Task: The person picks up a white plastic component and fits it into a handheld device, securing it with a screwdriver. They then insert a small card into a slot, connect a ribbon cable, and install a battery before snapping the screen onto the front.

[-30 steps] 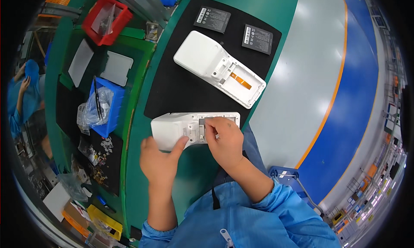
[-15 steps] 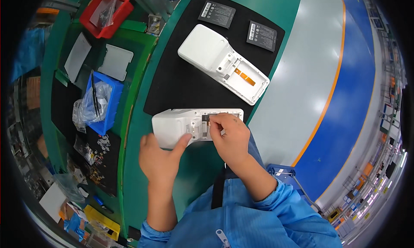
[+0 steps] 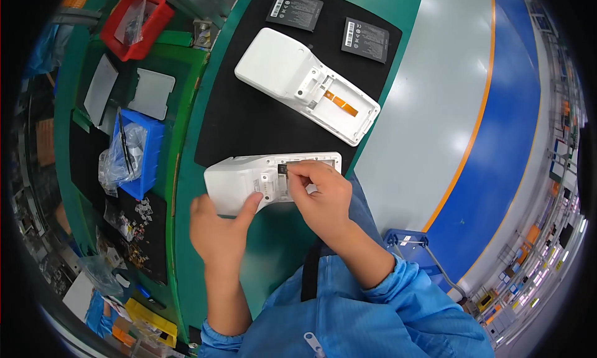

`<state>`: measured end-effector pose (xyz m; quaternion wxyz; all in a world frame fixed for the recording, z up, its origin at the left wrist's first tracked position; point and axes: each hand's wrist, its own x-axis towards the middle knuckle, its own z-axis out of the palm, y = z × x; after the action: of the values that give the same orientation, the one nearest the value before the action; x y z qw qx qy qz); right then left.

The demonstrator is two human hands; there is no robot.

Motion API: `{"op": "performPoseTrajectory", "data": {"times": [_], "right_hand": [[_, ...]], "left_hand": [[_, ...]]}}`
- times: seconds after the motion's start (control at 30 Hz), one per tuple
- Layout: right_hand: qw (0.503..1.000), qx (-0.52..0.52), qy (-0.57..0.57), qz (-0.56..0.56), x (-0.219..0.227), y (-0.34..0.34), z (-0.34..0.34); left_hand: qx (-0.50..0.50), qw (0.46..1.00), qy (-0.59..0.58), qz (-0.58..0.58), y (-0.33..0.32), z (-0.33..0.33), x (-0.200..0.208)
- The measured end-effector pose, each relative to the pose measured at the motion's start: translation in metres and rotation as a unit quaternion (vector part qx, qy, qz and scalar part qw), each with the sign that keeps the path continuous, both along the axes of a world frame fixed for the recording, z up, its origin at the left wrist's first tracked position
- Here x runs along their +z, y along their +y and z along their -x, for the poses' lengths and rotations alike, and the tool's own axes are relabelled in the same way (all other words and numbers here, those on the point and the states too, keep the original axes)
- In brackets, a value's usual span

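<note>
A white handheld device [image 3: 231,179] lies back up at the table's near edge, its long compartment uncovered. My left hand [image 3: 219,237] grips its wide end, with the thumb pressed on the near side and the fingers around the edge. Over the compartment, my right hand [image 3: 324,193] has thumb and forefinger pinched at a small black card-like piece [image 3: 283,169]; the fingertips partly hide it. Farther off, a second white device [image 3: 273,60] rests on the black mat, an orange flat cable [image 3: 341,103] showing in its open compartment.
Two black battery packs [image 3: 295,11] [image 3: 365,39] lie at the mat's far end. On the left side stand a red bin [image 3: 163,16] and a blue bin [image 3: 149,165] holding plastic bags and tweezers [image 3: 126,143]. Small loose parts [image 3: 138,252] are scattered on a dark mat nearby.
The whole scene has shifted slightly left and up in the picture. Both hands keep nearly the same hold on the device, my right fingertips still at the black piece.
</note>
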<state>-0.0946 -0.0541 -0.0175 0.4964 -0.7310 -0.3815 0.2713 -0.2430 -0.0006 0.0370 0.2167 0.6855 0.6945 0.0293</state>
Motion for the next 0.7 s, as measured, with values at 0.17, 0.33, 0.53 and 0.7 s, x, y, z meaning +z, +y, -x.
{"op": "performPoseTrajectory", "data": {"times": [0.17,0.33,0.53,0.7], "right_hand": [[0.999,0.008,-0.034,-0.002,-0.0018,-0.0002,-0.0041],[0.992,0.033,-0.122,0.003,0.0009,0.0035,0.0002],[0.984,0.059,-0.169,0.017,-0.0004,0.0022,0.002],[0.983,0.069,-0.168,0.023,-0.0006,0.0037,0.0053]], "left_hand": [[0.011,1.0,-0.016,0.016,0.0009,-0.0036,0.0006],[0.008,1.0,-0.004,0.01,-0.0002,-0.0004,0.0014],[0.008,1.0,-0.005,0.02,-0.001,-0.0025,0.0004],[0.001,1.0,-0.005,0.027,-0.0003,-0.0018,-0.0002]]}}
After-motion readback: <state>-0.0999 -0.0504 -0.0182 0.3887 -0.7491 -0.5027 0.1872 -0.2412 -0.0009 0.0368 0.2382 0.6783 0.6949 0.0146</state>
